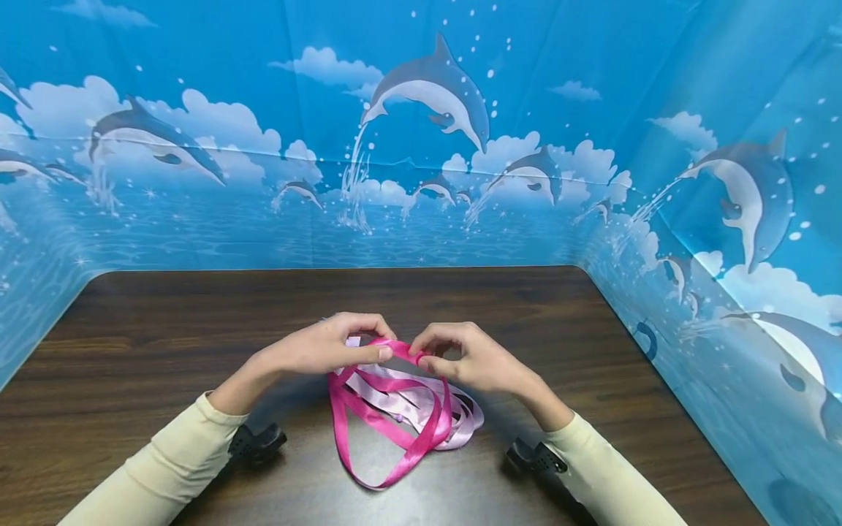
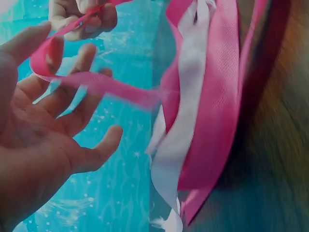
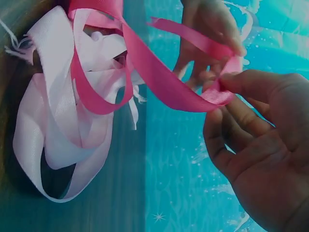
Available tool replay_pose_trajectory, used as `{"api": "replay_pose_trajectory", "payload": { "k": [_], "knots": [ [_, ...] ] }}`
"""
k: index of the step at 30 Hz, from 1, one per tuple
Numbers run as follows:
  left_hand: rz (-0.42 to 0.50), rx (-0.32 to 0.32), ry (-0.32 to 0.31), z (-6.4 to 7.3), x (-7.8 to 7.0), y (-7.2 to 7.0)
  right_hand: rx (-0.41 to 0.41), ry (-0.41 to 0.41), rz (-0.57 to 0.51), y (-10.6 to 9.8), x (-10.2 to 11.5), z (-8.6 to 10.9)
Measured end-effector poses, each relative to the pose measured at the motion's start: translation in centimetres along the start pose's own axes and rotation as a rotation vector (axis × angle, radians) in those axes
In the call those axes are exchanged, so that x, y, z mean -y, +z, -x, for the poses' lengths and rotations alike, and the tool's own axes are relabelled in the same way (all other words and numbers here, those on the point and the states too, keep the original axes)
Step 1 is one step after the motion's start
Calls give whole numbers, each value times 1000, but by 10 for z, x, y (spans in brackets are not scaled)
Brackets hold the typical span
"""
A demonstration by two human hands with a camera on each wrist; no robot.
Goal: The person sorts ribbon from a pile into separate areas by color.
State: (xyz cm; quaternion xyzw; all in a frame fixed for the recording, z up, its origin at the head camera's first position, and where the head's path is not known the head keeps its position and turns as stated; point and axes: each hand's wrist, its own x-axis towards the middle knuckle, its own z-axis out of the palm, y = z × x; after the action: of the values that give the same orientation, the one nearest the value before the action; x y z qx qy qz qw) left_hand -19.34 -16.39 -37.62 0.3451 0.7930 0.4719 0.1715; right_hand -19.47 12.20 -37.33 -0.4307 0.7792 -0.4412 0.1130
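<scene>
A bright pink satin ribbon (image 1: 397, 349) stretches between the two hands, above a loose heap of ribbon. My left hand (image 1: 342, 343) pinches it between thumb and index finger, the other fingers spread in the left wrist view. A short pink end trails past that hand in the right wrist view. Thumb and fingertips of my right hand (image 3: 265, 130) pinch the same ribbon a little farther along, where it bends. Below, long pink loops lie over a pale lilac ribbon (image 3: 63, 111) folded into several loops, with frayed white threads (image 3: 19, 46) at one end.
The heap lies on a dark wood-grain table (image 1: 164, 351). A blue dolphin-print sheet (image 1: 421, 183) stands behind the table and along its sides. Dark straps with small black devices (image 1: 258, 442) are on both wrists, over cream sleeves (image 1: 158, 464).
</scene>
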Motion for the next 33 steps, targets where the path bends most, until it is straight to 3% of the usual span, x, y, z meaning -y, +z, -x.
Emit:
{"api": "replay_pose_trajectory", "payload": {
  "k": [6,10,14,19,26,29,33],
  "knots": [
    [131,-123,-13,2,-14,-3,-68,29,-144,-3,2,1],
    [112,-212,-4,7,-21,-9,-108,41,-194,-8,2,2],
    [69,-260,15,14,-26,-18,-128,41,-160,-14,3,3],
    [84,-323,61,21,-34,-31,-126,54,-49,-19,5,4],
    [231,-439,163,38,-48,-53,-84,121,42,-23,7,7],
    [302,-489,216,46,-49,-64,-64,136,47,-28,6,10],
    [379,-551,242,55,-46,-77,-50,145,56,-40,6,16]
  ]
}}
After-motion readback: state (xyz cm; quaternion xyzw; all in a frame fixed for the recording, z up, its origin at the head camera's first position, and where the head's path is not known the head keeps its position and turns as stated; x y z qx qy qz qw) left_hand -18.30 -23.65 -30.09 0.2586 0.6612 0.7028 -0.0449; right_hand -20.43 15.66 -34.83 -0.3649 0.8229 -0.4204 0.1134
